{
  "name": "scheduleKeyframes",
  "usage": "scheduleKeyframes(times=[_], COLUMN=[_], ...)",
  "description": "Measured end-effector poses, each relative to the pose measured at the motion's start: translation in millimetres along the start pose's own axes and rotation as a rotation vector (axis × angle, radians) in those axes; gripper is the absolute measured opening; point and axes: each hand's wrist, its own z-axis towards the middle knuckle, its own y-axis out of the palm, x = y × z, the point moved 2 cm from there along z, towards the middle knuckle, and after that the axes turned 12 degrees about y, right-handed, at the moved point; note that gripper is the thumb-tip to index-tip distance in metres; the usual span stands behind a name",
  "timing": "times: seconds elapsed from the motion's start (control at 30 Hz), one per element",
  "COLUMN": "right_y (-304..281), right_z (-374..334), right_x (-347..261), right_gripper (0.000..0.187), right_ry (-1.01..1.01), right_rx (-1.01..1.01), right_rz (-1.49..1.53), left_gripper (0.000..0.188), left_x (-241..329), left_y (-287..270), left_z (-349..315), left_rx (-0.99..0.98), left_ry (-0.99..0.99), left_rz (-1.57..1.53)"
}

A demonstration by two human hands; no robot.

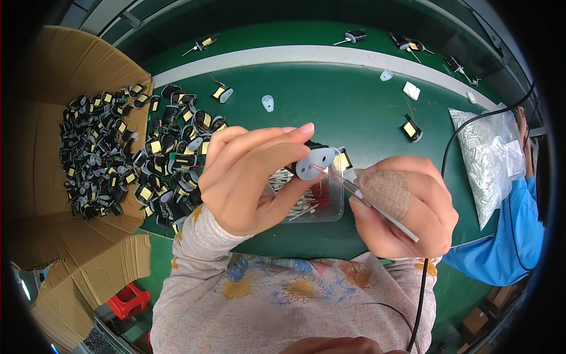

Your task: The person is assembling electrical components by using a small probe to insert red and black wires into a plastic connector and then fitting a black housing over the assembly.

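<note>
"What were the hands doing?"

"The left hand [250,183] pinched a small grey-capped unit [316,162] between thumb and fingers. The right hand [410,203] gripped a slim metal tool [389,218], its far end pointing toward the cap."

"And where was the unit?"

"Held up over a clear tray [335,215] on the green tabletop [348,121]. Similar units filled a cardboard box [100,56] at the left."
</note>
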Motion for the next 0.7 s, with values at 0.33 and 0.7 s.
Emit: scheduleKeyframes(times=[0.33,0.7], right_y=[-0.9,-1.6], right_z=[-0.6,-5.2], right_x=[0.9,-3.3], right_gripper=[0.033,0.034], right_ry=[-0.005,-0.044], right_rx=[-0.007,-0.015], right_rz=[0.032,-0.029], left_gripper=[0.037,0.036], left_x=[1.3,1.2], left_y=[0.0,-0.2], left_z=[-0.4,-1.4], left_rx=[-0.005,0.012], left_ry=[0.003,0.011], left_rz=[0.009,0.022])
